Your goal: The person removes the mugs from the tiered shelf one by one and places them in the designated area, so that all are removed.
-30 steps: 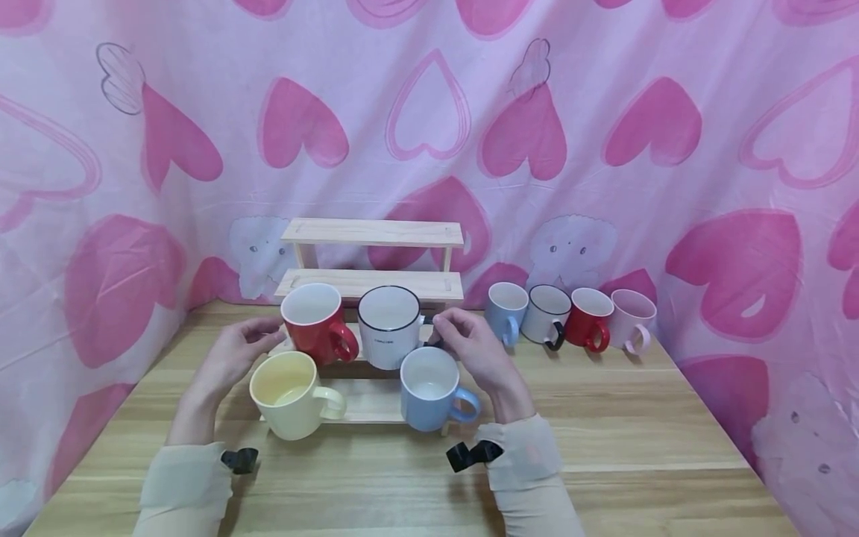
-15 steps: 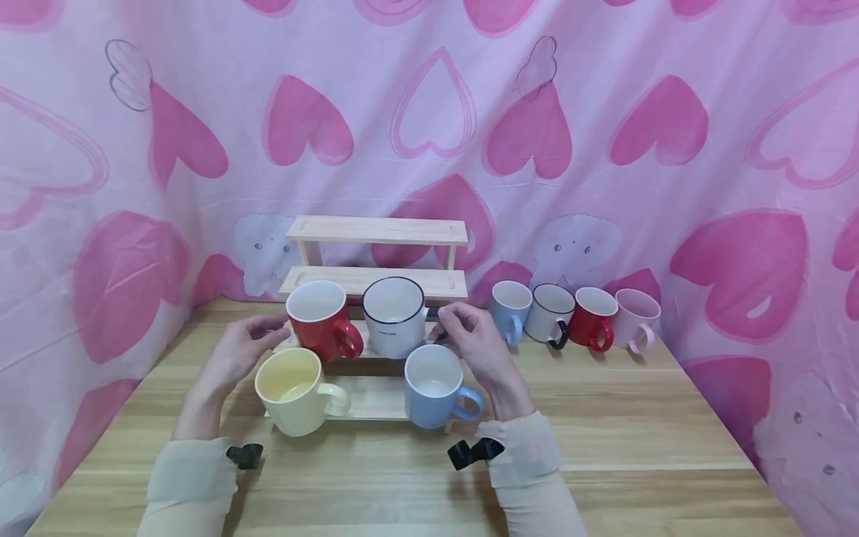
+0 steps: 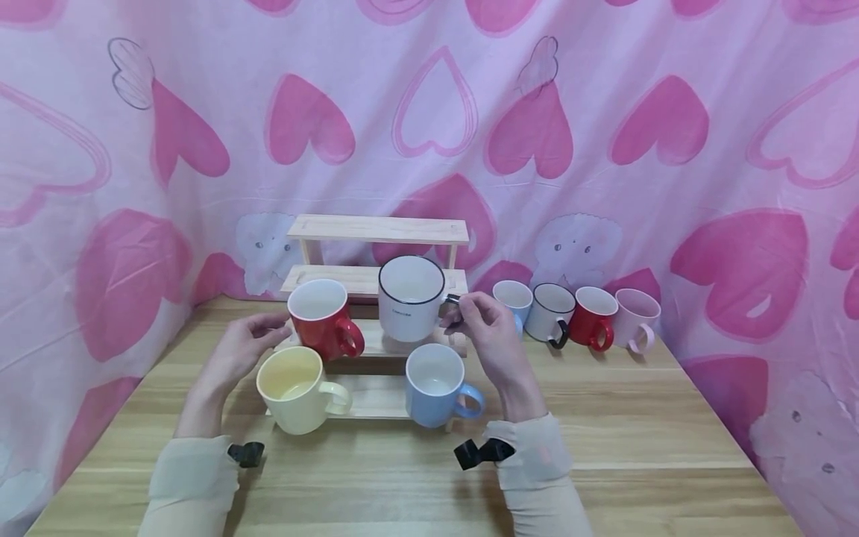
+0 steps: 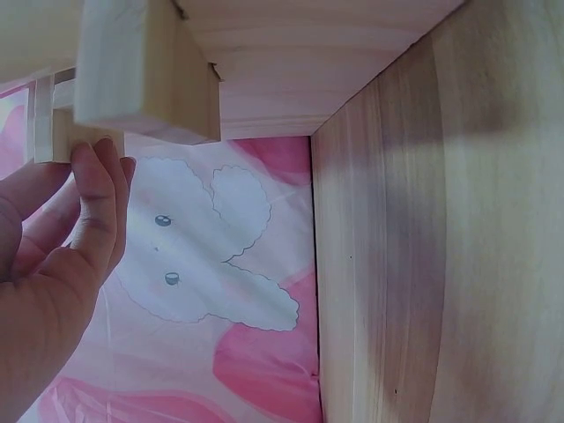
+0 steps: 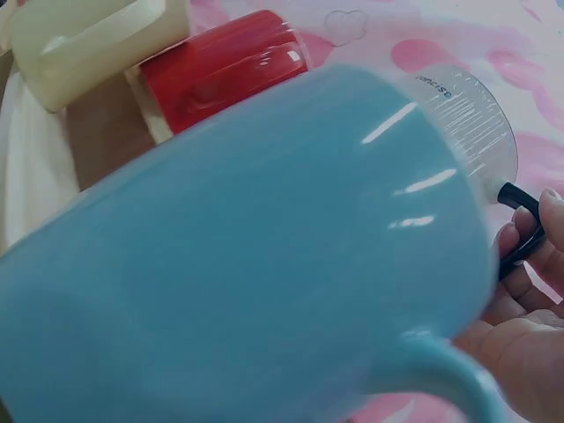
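Observation:
My right hand [image 3: 493,328] grips the black handle of a white mug [image 3: 411,302] with a black rim. It holds the mug upright, raised over the right part of the second tier of a wooden stepped rack [image 3: 376,228]. The right wrist view shows the fingers curled round that handle [image 5: 520,242]. My left hand [image 3: 244,350] pinches the left end of the rack beside a red mug [image 3: 315,321]; in the left wrist view its fingertips meet a wooden rail [image 4: 62,132]. A cream mug [image 3: 291,391] and a light blue mug [image 3: 429,388] stand on the lowest tier.
To the right of the rack, a row of several mugs stands on the wooden table [image 3: 637,432]: blue [image 3: 511,297], white with black handle [image 3: 546,317], red [image 3: 590,317] and pink [image 3: 632,317]. A pink heart-patterned cloth [image 3: 429,104] hangs behind.
The white mug has risen from the second tier and moved right and away, with my right hand on its handle. My left hand stays at the rack's end.

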Motion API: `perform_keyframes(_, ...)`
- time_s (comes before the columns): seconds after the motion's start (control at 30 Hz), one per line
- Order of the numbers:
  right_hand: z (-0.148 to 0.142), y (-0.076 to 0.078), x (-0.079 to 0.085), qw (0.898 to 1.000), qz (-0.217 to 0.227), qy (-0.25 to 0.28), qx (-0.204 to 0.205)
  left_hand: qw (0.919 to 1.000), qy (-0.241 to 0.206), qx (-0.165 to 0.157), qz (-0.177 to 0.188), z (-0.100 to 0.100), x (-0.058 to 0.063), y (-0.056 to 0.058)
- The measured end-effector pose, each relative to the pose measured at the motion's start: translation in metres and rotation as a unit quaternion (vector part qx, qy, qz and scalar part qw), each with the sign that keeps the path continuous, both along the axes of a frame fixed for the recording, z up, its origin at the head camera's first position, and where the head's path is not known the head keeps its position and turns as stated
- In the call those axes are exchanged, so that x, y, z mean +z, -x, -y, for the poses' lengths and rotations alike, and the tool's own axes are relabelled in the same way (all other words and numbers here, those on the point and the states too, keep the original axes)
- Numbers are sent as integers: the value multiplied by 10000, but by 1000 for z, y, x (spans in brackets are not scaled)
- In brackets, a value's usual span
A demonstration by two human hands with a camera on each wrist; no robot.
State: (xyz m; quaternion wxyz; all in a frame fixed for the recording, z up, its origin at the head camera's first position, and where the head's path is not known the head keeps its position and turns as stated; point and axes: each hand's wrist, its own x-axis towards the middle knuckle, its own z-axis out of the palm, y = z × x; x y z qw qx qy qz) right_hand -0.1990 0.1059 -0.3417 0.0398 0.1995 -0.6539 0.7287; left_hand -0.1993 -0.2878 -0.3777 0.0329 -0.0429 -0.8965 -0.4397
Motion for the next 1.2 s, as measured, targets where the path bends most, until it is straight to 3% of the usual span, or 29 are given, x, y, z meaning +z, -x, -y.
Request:
perform_keyframes(0.37,-20,-12,11,9987,-255,372,-218,10000,47,-10,-15,-2,1,1)
perform_keyframes(0.6,-39,-26,15,9957,-197,658,-628,10000,60,-65,-30,-3,3,2)
perform_keyframes(1.03,-68,-45,-11,9765,-104,1185,-1799,10000,34,-32,78,0,1,2)
perform_keyframes(1.2,-72,-49,-26,9620,69,1252,-2425,9999,30,-5,104,1,-1,0)
